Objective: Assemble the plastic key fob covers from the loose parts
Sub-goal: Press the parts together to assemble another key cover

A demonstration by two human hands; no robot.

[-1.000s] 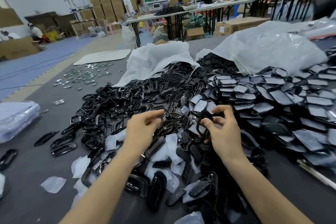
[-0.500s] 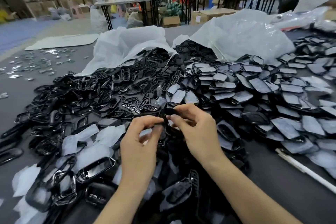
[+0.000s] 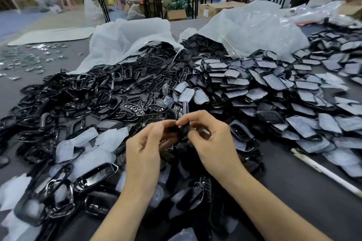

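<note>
Between both hands [image 3: 144, 152] [image 3: 212, 143], pinched: fob cover [image 3: 183, 130].

We pinch one small black part [image 3: 183, 130] between the fingertips of our left hand [image 3: 145, 148] and our right hand [image 3: 213, 143]; its exact shape is hard to tell. To the left of the left hand lies a heap of glossy black frames [image 3: 64, 100]. Just beyond both hands lie black button grids [image 3: 137, 106] with many openings. To the right of the right hand spread flat shells [image 3: 274, 84] covered with grey film, overlapping each other.
</note>
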